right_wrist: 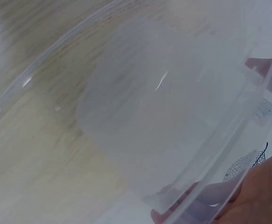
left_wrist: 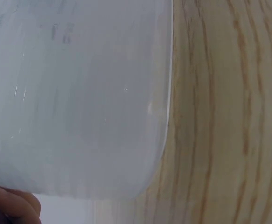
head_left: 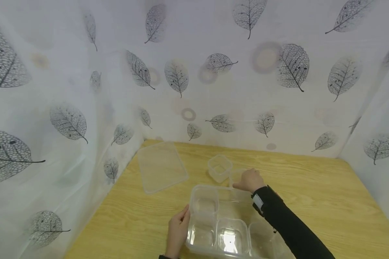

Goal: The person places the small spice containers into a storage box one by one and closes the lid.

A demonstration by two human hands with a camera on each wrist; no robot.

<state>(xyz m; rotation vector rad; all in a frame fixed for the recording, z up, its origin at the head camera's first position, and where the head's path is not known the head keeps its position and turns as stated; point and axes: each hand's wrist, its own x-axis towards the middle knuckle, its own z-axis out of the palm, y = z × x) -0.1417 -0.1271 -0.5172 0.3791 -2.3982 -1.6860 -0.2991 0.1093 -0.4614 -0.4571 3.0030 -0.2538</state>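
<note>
A large clear plastic box [head_left: 234, 205] stands at the table's near side, with several small clear tubs [head_left: 205, 201] inside it. My left hand [head_left: 177, 227] grips the box by its left side, thumb at the rim; its fingertips [left_wrist: 14, 205] show low in the left wrist view beside the frosted wall. Beyond the far rim, my right hand [head_left: 251, 180] holds another small clear tub [head_left: 235, 175]. In the right wrist view its fingers and thumb lie round that tub [right_wrist: 159, 102], whose rounded, frosted base shows through clear plastic.
A separate small clear tub [head_left: 219, 167] sits just left of the right hand. Farther left, a flat clear lid [head_left: 162, 167] lies on the wood-grain table [head_left: 133, 212]. White leaf-print curtains [head_left: 194, 72] surround the table at the back and both sides.
</note>
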